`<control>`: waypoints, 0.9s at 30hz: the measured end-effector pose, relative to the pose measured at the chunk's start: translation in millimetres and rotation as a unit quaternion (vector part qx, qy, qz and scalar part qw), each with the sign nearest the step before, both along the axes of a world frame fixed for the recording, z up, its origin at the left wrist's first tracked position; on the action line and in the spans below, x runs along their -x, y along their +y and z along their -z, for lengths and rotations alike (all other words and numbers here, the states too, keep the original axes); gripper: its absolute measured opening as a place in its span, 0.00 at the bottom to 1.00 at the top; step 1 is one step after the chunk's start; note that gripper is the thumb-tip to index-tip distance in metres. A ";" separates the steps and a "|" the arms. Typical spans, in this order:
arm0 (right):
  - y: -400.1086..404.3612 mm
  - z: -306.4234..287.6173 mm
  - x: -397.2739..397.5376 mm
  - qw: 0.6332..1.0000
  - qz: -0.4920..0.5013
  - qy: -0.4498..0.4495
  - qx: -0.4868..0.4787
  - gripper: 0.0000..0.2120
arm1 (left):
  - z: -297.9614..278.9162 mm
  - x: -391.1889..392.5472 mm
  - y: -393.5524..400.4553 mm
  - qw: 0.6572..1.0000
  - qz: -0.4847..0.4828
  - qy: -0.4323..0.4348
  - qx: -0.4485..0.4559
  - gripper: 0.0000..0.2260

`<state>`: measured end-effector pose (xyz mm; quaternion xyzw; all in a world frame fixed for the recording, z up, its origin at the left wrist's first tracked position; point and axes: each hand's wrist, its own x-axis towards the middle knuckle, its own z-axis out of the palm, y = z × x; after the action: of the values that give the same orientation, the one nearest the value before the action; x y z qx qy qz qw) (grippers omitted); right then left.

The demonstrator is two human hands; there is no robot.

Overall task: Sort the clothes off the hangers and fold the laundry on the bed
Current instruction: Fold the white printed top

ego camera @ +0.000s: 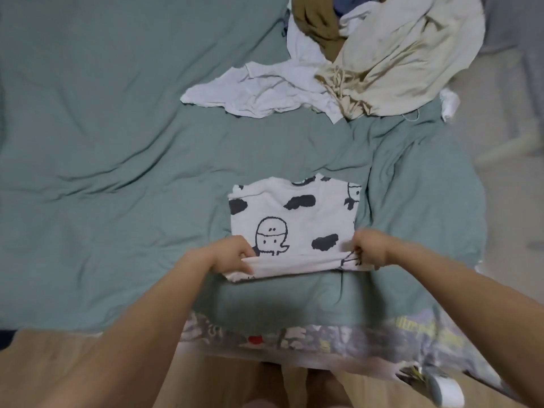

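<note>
A white shirt with black cartoon prints [294, 219] lies partly folded on the green bed cover [117, 142], near the bed's front edge. My left hand [232, 254] pinches its near left corner and my right hand [369, 248] pinches its near right corner, with the near hem lifted a little off the bed. A heap of unfolded laundry sits at the back right: a crumpled white garment [265, 89], a cream garment with drawstrings [397, 60] and a brown one [321, 22]. No hangers are visible.
A patterned sheet [323, 340] hangs below the cover at the bed's front edge. Wooden floor [59, 357] lies in front of the bed, pale floor to the right. A small white cloth [449, 103] sits at the bed's right edge.
</note>
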<state>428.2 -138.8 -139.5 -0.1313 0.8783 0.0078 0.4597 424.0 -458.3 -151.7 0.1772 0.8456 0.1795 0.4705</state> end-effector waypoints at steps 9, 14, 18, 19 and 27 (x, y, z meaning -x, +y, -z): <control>9.4 19.5 74.1 0.884 0.333 0.282 0.169 0.05 | 5.4 74.9 5.1 0.898 -0.368 0.218 -0.103 0.06; -5.2 64.8 111.3 0.862 0.334 0.367 0.103 0.05 | 50.1 117.9 17.7 0.861 -0.417 0.277 -0.087 0.03; -23.7 86.3 101.4 0.811 0.419 0.391 0.119 0.18 | 67.4 115.7 29.4 0.808 -0.486 0.325 -0.071 0.15; -31.3 86.8 92.4 0.792 0.451 0.389 0.131 0.20 | 66.8 105.6 31.3 0.795 -0.506 0.331 -0.059 0.18; -50.4 103.8 30.5 0.686 0.614 0.368 0.132 0.19 | 77.7 12.4 37.0 0.711 -0.615 0.339 -0.035 0.14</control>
<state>397.8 -189.2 -243.3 0.3911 0.8533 -0.3444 -0.0200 411.6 -421.3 -229.4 -0.3171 0.8635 0.3862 -0.0686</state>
